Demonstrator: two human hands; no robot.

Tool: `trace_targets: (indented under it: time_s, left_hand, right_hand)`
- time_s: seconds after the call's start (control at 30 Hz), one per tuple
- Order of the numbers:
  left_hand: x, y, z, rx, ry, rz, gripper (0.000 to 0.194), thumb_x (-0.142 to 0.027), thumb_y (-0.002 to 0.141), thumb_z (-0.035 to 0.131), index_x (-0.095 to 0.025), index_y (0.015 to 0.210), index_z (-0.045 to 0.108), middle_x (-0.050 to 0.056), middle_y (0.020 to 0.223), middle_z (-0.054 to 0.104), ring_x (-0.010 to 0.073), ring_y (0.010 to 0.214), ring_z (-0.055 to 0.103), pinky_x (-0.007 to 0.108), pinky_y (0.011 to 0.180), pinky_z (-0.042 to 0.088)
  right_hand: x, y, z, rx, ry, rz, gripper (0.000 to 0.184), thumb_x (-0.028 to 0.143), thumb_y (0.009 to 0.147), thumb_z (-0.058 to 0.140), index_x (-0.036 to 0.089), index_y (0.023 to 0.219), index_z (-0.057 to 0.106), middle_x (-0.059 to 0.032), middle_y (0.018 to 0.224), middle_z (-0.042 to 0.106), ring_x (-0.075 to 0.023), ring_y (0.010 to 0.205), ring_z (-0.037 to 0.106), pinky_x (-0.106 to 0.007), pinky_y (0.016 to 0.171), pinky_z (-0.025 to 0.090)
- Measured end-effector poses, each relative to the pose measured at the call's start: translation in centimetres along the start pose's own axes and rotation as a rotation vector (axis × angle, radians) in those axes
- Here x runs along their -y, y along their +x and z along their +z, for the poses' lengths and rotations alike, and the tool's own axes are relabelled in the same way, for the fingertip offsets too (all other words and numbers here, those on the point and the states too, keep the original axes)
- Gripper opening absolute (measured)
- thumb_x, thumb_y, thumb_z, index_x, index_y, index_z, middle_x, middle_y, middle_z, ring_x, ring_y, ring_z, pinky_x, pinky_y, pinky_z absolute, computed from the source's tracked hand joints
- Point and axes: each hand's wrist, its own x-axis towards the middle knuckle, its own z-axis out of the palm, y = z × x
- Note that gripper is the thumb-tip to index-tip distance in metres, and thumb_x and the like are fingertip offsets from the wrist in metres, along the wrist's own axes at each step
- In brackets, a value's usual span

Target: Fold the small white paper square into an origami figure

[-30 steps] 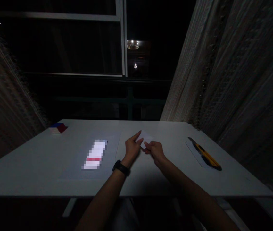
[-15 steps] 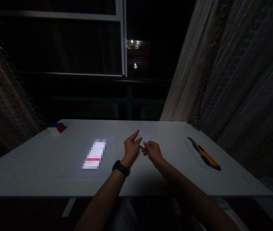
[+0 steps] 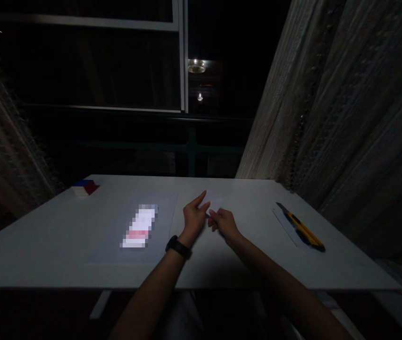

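A small piece of white paper (image 3: 213, 200) is held between my two hands, above the middle of the white table (image 3: 254, 264). My left hand (image 3: 195, 213), with a black watch on its wrist, grips the paper's left side, its index finger stretched along the edge and its thumb laid across. At the paper's lower right corner, my right hand (image 3: 223, 222) pinches it between thumb and curled fingers. The dim light hides any folds in the paper.
To the left, a lit phone (image 3: 139, 226) lies on a pale sheet (image 3: 107, 250). A puzzle cube (image 3: 84, 187) sits at the far left. On the right, a yellow and black utility knife (image 3: 302, 227) rests partly over a white paper strip (image 3: 288, 229). Curtains (image 3: 279, 89) hang behind.
Both hands keep hold of the paper in almost the same place. The right fingers have shifted very slightly at its lower corner.
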Motion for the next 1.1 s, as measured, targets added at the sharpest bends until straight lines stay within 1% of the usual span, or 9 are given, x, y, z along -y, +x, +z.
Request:
trace_targets:
  time_s: [0.13, 0.37, 0.57, 0.7, 0.77, 0.83, 0.97, 1.03, 1.1]
  left_hand:
    - [0.1, 0.2, -0.2, -0.035, -0.046, -0.011, 0.043, -0.015, 0.066, 0.067, -0.019, 0.109, 0.063, 0.009, 0.107, 0.065, 0.0186, 0.090, 0.062, 0.028, 0.081, 0.047]
    - [0.5, 0.5, -0.2, -0.017, -0.114, -0.061, 0.050, -0.018, 0.064, 0.069, -0.016, 0.113, 0.060, 0.009, 0.100, 0.068, 0.0173, 0.079, 0.063, 0.026, 0.072, 0.049]
    - [0.4, 0.5, -0.4, -0.026, -0.079, -0.032, 0.048, -0.019, 0.065, 0.068, -0.015, 0.112, 0.061, 0.009, 0.105, 0.066, 0.0200, 0.090, 0.062, 0.027, 0.078, 0.048]
    - [0.5, 0.4, -0.2, 0.010, -0.032, 0.003, 0.046, -0.018, 0.067, 0.066, -0.017, 0.113, 0.060, 0.009, 0.107, 0.065, 0.0206, 0.094, 0.061, 0.028, 0.079, 0.048]
    - [0.6, 0.3, -0.1, 0.022, -0.018, -0.001, 0.046, -0.018, 0.067, 0.065, -0.017, 0.113, 0.060, 0.008, 0.105, 0.066, 0.0210, 0.093, 0.061, 0.029, 0.079, 0.048]
    - [0.6, 0.4, -0.1, 0.025, -0.018, -0.004, 0.046, -0.017, 0.067, 0.065, -0.018, 0.113, 0.060, 0.008, 0.106, 0.066, 0.0213, 0.094, 0.061, 0.030, 0.081, 0.048]
    - [0.7, 0.4, -0.2, 0.015, -0.020, 0.020, 0.045, -0.017, 0.067, 0.065, -0.018, 0.112, 0.060, 0.008, 0.110, 0.064, 0.0214, 0.099, 0.060, 0.031, 0.086, 0.045]
    - [0.8, 0.4, -0.2, 0.016, -0.009, 0.027, 0.045, -0.017, 0.067, 0.065, -0.018, 0.112, 0.060, 0.008, 0.110, 0.064, 0.0211, 0.099, 0.060, 0.031, 0.087, 0.045]
    - [0.9, 0.4, -0.2, 0.033, -0.001, 0.035, 0.045, -0.017, 0.067, 0.065, -0.018, 0.112, 0.061, 0.008, 0.110, 0.064, 0.0206, 0.098, 0.060, 0.031, 0.087, 0.045]
  right_hand:
    - [-0.1, -0.1, 0.0, 0.056, 0.004, 0.032, 0.039, 0.052, 0.062, 0.065, 0.014, 0.060, 0.057, -0.0051, 0.055, 0.063, -0.0142, 0.050, 0.059, -0.021, 0.039, 0.044]
    - [0.0, -0.2, 0.1, 0.011, -0.086, -0.054, 0.039, 0.051, 0.068, 0.059, 0.016, 0.054, 0.052, 0.0010, 0.044, 0.055, -0.0071, 0.033, 0.045, -0.020, 0.035, 0.036]
    - [0.5, -0.3, -0.1, 0.073, 0.032, 0.030, 0.038, 0.049, 0.056, 0.071, 0.014, 0.056, 0.055, -0.0041, 0.054, 0.063, -0.0139, 0.050, 0.059, -0.023, 0.044, 0.047]
    - [0.3, -0.1, 0.0, 0.018, 0.056, 0.055, 0.034, 0.040, 0.050, 0.076, 0.015, 0.051, 0.053, -0.0029, 0.050, 0.062, -0.0126, 0.044, 0.056, -0.023, 0.043, 0.045]
    - [0.3, -0.1, 0.0, 0.005, 0.063, 0.078, 0.032, 0.038, 0.050, 0.075, 0.015, 0.050, 0.052, -0.0022, 0.047, 0.061, -0.0120, 0.041, 0.054, -0.023, 0.040, 0.044]
    - [0.5, -0.1, -0.2, 0.036, 0.067, 0.114, 0.031, 0.036, 0.052, 0.075, 0.015, 0.050, 0.052, -0.0026, 0.045, 0.060, -0.0124, 0.040, 0.054, -0.023, 0.039, 0.044]
    - [1.2, 0.1, -0.8, 0.127, 0.078, 0.193, 0.027, 0.033, 0.053, 0.076, 0.013, 0.059, 0.058, -0.0052, 0.055, 0.065, -0.0157, 0.050, 0.062, -0.024, 0.046, 0.050]
    - [1.4, 0.3, -1.2, 0.115, 0.082, 0.180, 0.029, 0.035, 0.054, 0.075, 0.013, 0.062, 0.058, -0.0056, 0.059, 0.066, -0.0167, 0.054, 0.064, -0.024, 0.046, 0.050]
    - [1.4, 0.6, -1.4, 0.058, 0.078, 0.143, 0.033, 0.037, 0.053, 0.077, 0.014, 0.056, 0.054, -0.0054, 0.055, 0.065, -0.0169, 0.051, 0.064, -0.022, 0.042, 0.048]
